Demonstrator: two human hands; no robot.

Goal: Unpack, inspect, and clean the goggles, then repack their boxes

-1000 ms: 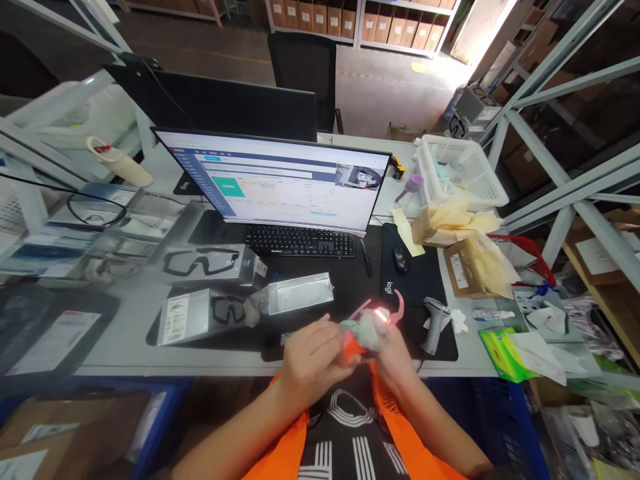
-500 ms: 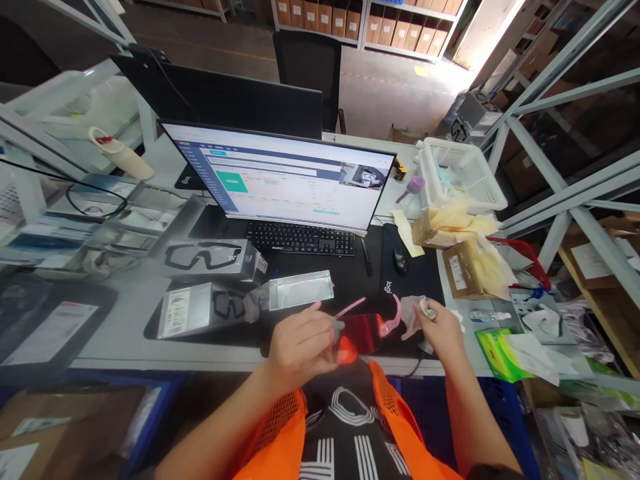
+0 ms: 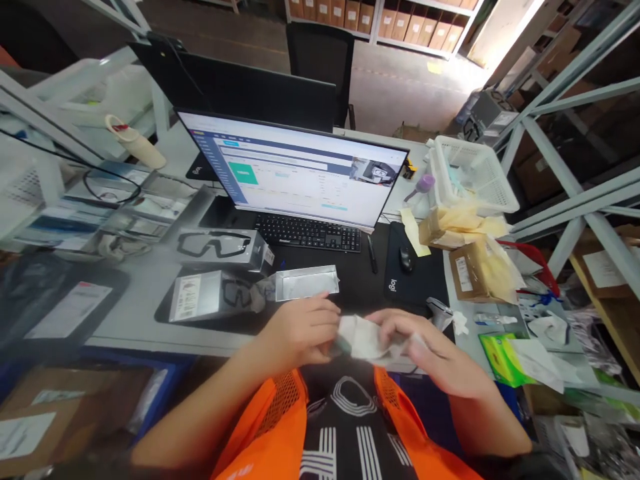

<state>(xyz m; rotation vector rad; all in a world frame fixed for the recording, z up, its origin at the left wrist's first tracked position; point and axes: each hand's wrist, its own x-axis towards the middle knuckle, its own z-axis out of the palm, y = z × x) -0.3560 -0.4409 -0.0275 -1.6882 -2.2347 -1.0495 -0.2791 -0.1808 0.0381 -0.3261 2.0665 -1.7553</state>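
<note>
A crumpled whitish wipe (image 3: 367, 338) is spread between my two hands, over the desk's front edge. My right hand (image 3: 425, 347) has its fingers curled round the right side of this wipe. On its other side my left hand (image 3: 303, 330) is closed, knuckles up, at a greyish edge. The red-lensed glasses with pink arms, held by my left hand a moment ago, are covered by the wipe and fingers. Just beyond my left hand lies an open silver box tray (image 3: 307, 284). Left of it are two grey boxes with glasses pictured on them, an upper box (image 3: 220, 248) and a lower box (image 3: 200, 298).
A monitor (image 3: 295, 167), keyboard (image 3: 307, 233) and mouse (image 3: 406, 259) stand ahead. At the right are a white basket (image 3: 475, 173), a carton (image 3: 465, 273) with yellowish sheets, and a green wipes pack (image 3: 503, 360). Plastic-wrapped packets (image 3: 65, 223) lie left.
My right hand has come left to my left hand, bringing the wipe over the glasses. The red lens and pink arms have gone from sight. The view has shifted slightly.
</note>
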